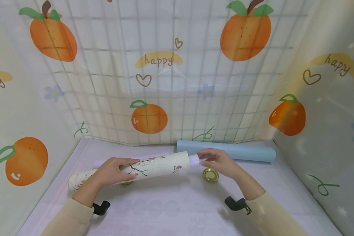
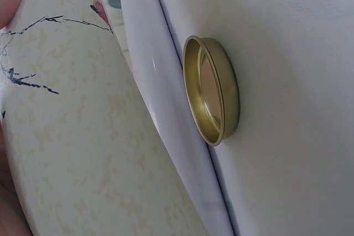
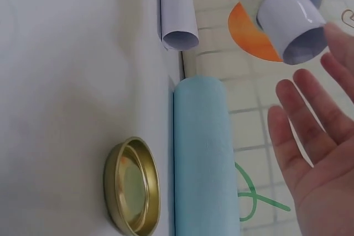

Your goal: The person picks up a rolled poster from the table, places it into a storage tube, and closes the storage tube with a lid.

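Observation:
My left hand [image 1: 112, 172] grips a long cream cardboard tube [image 1: 162, 166] printed with dark branches and pink blossoms, holding it tilted slightly up to the right. Out of its right end sticks a short length of rolled lilac sheet [image 1: 194, 160]. In the right wrist view this roll [image 3: 287, 17] is hollow and narrower than the tube mouth around it. My right hand [image 1: 221, 162] is at the roll's protruding end, a fingertip right at its rim and the other fingers [image 3: 315, 131] extended and spread. The left wrist view shows the tube's side [image 2: 94, 136] close up.
A light blue roll [image 1: 245, 152] lies along the back. Another lilac roll [image 2: 160, 92] lies behind the tube. One round gold lid [image 1: 210, 175] lies below my right hand, and a second gold lid [image 2: 224, 92] is mostly hidden under the tube in the head view.

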The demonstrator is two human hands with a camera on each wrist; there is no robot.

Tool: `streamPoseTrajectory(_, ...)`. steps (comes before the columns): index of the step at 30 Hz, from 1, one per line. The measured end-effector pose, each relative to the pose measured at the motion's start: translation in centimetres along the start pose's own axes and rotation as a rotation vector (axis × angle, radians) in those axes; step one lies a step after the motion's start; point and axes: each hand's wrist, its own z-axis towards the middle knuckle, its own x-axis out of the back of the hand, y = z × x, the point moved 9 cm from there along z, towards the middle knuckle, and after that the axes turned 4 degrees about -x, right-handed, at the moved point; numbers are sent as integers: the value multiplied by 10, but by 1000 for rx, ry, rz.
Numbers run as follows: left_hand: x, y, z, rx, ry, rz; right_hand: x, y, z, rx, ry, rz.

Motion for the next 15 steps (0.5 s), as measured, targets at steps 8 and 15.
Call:
streamPoseTrajectory(8,-1,-1,0,1,1,0,-4,-2,2,7,7,17)
streamPoseTrajectory(15,-1,-1,0,7,-5,-4,-12,-3,5,13,0,-8)
